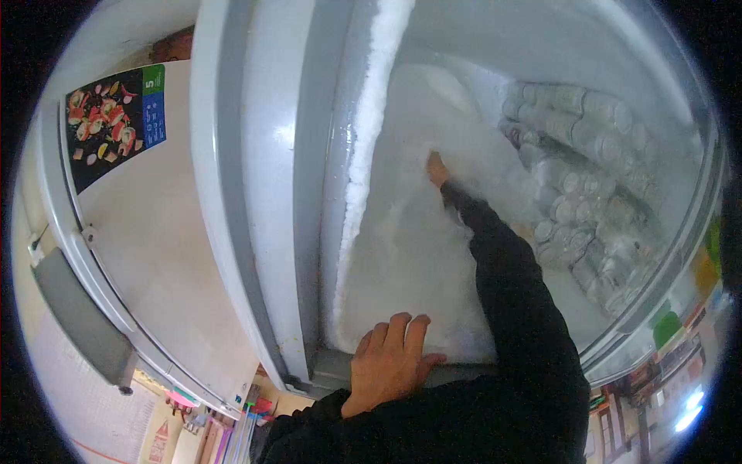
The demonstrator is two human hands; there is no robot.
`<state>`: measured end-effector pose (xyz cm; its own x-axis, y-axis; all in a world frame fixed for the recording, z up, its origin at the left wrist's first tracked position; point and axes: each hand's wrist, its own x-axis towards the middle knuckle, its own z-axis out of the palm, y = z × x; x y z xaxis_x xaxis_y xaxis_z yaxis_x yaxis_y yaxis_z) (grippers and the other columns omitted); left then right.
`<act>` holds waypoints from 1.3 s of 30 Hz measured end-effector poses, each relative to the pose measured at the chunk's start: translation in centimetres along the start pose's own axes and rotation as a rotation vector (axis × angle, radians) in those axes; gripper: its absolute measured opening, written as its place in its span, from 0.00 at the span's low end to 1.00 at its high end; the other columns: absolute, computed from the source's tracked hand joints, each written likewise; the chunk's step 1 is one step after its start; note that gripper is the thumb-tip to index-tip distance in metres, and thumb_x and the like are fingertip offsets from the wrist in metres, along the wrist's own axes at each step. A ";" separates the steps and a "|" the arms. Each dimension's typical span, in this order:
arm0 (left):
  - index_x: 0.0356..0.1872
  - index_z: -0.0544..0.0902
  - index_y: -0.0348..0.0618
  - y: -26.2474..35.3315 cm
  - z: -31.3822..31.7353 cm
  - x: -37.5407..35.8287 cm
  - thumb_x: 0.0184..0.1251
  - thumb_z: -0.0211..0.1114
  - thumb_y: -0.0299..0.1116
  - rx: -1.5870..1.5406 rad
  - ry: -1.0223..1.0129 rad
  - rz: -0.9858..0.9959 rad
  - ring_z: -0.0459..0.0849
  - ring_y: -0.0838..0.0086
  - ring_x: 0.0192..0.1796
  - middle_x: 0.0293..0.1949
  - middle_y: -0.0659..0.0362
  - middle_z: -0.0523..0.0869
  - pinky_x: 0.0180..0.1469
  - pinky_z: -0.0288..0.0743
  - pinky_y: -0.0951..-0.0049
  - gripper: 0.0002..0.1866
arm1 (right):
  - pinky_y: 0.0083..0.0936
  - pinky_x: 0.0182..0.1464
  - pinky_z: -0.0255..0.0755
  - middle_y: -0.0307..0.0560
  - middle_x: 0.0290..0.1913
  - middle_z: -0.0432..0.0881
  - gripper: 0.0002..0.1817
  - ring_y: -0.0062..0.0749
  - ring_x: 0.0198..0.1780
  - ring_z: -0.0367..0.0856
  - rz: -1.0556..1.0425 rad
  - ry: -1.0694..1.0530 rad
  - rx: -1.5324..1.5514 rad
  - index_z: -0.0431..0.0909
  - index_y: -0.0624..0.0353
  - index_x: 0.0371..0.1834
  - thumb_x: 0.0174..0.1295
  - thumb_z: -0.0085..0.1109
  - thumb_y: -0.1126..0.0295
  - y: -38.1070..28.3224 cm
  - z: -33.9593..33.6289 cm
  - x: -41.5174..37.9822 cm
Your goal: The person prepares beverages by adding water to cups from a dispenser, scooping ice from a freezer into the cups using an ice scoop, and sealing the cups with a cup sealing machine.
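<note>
My left hand [393, 359] lies over the near rim of a chest freezer [444, 374], its fingers stretched out and slightly apart, back of the hand up. My right arm, in a black sleeve, reaches deep into the freezer. At its end my right hand [436, 168] is small and hazy, near the pale frosted surface inside; its fingers are not clear, nor whether they hold anything. To the right of that arm, several frosty clear bottles [576, 185] are piled in the freezer.
Thick white frost [367, 139] lines the left inner wall. The freezer's raised edge [270, 155] runs along the left, beside a white appliance [166, 209] with a food-picture sticker [116, 120]. A grey bar-shaped part [81, 317] sits at far left. Room clutter shows at the bottom corners.
</note>
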<state>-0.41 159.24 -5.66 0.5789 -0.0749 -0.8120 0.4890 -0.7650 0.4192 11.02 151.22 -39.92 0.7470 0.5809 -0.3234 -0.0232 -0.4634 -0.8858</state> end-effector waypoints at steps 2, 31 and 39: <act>0.45 0.70 0.47 0.3 -0.4 0.7 0.43 0.67 0.44 0.021 0.003 -0.061 0.75 0.62 0.44 0.42 0.56 0.73 0.43 0.72 0.64 0.27 | 0.34 0.28 0.61 0.47 0.23 0.67 0.10 0.39 0.25 0.66 -0.004 -0.002 -0.002 0.66 0.59 0.22 0.53 0.43 0.65 0.3 0.0 0.4; 0.41 0.72 0.44 0.8 -0.1 0.6 0.49 0.64 0.38 -0.060 0.258 0.096 0.76 0.63 0.38 0.36 0.54 0.75 0.35 0.72 0.67 0.18 | 0.29 0.22 0.51 0.36 0.13 0.56 0.14 0.29 0.16 0.56 0.293 0.288 0.652 0.58 0.52 0.12 0.49 0.44 0.61 -3.1 -2.1 -2.9; 0.30 0.73 0.39 0.0 -1.3 -0.4 0.49 0.57 0.21 -0.437 1.035 0.376 0.74 0.66 0.35 0.32 0.53 0.75 0.35 0.70 0.74 0.06 | 0.27 0.20 0.49 0.33 0.11 0.53 0.15 0.27 0.14 0.53 0.622 0.191 1.796 0.56 0.50 0.09 0.48 0.44 0.60 -10.5 -8.2 -4.4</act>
<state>0.22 160.09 -4.81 0.8884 0.4585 0.0225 0.2408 -0.5073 0.8275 13.44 148.05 -26.50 0.4131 0.5008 -0.7606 -0.7465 0.6646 0.0321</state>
